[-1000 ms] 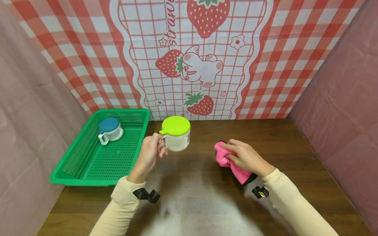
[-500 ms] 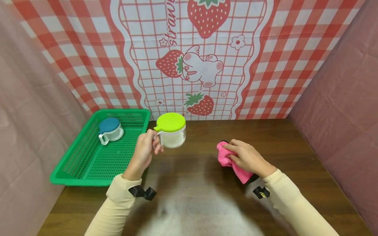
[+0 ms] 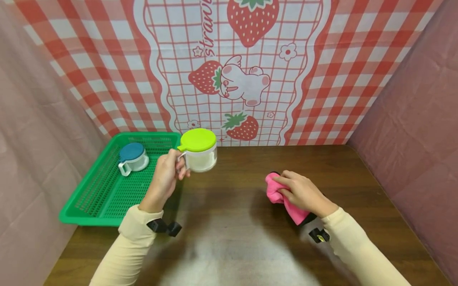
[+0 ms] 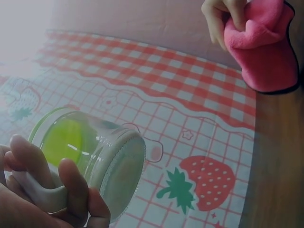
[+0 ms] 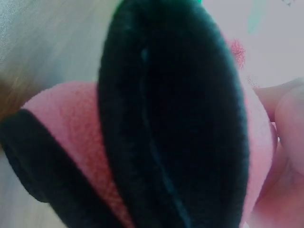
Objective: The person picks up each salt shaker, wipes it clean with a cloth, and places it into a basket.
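My left hand [image 3: 165,174] grips the handle of a clear seasoning jar [image 3: 202,160] with a lime-green lid [image 3: 198,140], holding it above the table near the basket's right edge. In the left wrist view the fingers [image 4: 73,190] curl through the white handle, and the jar's clear base faces the camera. On the right, my right hand [image 3: 304,192] pinches a bunched pink cloth [image 3: 275,188] with black edging, held over the table. The cloth's folds and black border fill much of the right wrist view. A second jar [image 3: 137,163], blue-lidded with a white handle, stands in the green basket.
The green plastic basket [image 3: 111,221] stands on the left of the brown wooden table [image 3: 229,222]. A checked strawberry-print cloth [image 3: 243,83] hangs behind the table. Pink drapes [image 3: 411,119] close off both sides.
My left hand has carried the green-lidded jar left and slightly up toward the basket. My right hand has shifted slightly right with the pink cloth. The blue-lidded jar stays in place.
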A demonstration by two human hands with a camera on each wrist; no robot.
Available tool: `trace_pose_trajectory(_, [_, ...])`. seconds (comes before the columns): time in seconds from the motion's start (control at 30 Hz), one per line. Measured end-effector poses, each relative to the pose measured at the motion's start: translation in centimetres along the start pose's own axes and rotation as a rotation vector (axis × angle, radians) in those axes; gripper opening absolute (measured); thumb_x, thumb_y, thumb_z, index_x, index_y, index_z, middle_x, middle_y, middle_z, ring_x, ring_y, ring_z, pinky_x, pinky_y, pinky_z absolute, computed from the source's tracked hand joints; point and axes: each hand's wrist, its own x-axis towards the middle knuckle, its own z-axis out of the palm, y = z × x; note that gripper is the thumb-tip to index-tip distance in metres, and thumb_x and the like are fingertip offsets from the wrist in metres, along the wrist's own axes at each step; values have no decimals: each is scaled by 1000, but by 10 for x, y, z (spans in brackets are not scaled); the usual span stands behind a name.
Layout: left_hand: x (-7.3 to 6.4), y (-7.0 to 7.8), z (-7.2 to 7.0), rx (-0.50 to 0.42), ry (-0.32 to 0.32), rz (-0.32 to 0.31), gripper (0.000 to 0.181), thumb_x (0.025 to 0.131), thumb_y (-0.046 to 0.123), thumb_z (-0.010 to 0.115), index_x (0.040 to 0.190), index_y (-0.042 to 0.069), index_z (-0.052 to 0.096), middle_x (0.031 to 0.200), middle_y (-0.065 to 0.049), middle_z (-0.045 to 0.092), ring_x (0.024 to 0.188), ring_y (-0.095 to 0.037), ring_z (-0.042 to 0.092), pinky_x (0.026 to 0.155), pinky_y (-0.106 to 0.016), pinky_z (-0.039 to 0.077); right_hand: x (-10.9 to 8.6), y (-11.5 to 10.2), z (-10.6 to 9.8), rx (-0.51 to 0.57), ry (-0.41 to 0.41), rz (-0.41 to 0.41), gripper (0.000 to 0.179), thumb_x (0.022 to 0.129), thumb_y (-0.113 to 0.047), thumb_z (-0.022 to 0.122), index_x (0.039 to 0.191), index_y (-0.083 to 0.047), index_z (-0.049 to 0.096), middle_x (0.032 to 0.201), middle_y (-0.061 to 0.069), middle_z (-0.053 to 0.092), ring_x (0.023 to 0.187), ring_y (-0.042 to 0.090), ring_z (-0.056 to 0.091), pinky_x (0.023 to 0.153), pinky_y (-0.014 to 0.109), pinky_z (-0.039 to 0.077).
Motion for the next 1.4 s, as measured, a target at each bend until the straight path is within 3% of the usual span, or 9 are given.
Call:
trace_pose_trajectory(0.4, [11,12,-13,-40,80,67,45,94,13,32,48,12,33,39,3,37,38,-12,40,49,-26,43,-5,5,-6,-16,-3,7,28,81,-10,73,108,-12,71,82,-3,54,68,9,44,61,26,39])
trace_pose_trajectory(0.87, [24,18,-41,16,125,115,43,93,12,33,51,12,36,40,3,39,40,-12,44,48,-27,44,-10,3,-6,-10,-26,18,27,81,-10,73,108,-12,71,80,-4,51,66,8,42,60,24,37])
trace_pose_trajectory(1.4, [48,26,-75,-42,239,106,44,93,10,34,50,11,38,40,3,39,36,-10,40,44,-26,44,-13,3,-7,-6,-23,32,31,79,-8,75,110,-11,71,78,-5,49,65,7,39,60,23,35])
